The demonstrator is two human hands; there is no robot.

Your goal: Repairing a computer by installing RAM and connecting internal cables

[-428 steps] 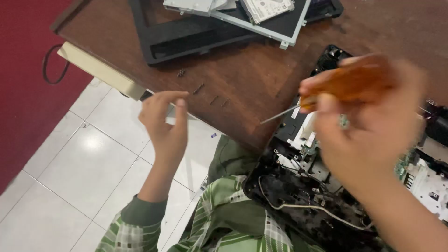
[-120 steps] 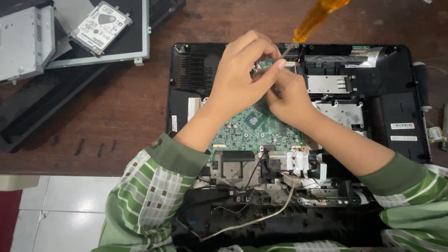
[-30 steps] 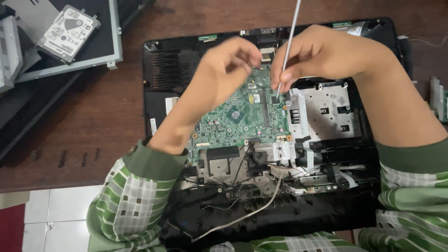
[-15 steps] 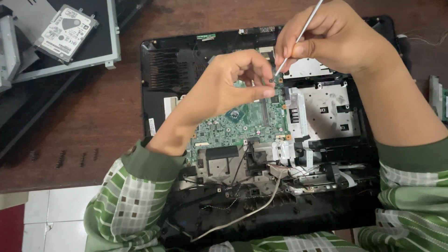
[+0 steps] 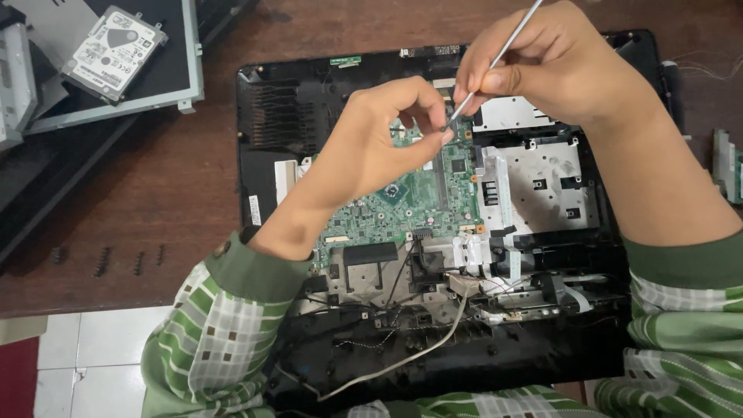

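Note:
An opened black laptop base (image 5: 263, 108) lies on the brown wooden table, with its green motherboard (image 5: 402, 201) bare. My right hand (image 5: 557, 66) grips a screwdriver by its thin metal shaft (image 5: 503, 50), tip pointing down at the board's upper edge. My left hand (image 5: 379, 143) hovers over the board with thumb and forefinger pinched together right at the tip; whether a small screw sits between them is too small to tell. Loose wires and a grey cable (image 5: 418, 348) trail along the base's near side.
A hard drive (image 5: 112, 50) rests on a removed panel (image 5: 190, 77) at the upper left. Several small dark screws (image 5: 104, 262) lie in a row near the table's front left edge. More parts (image 5: 727, 162) sit at the right edge. White floor tiles (image 5: 85, 364) show below.
Much earlier the screwdriver's orange handle was in view. Over the last second, my right hand tilted the shaft and my left fingers pinched in at its tip.

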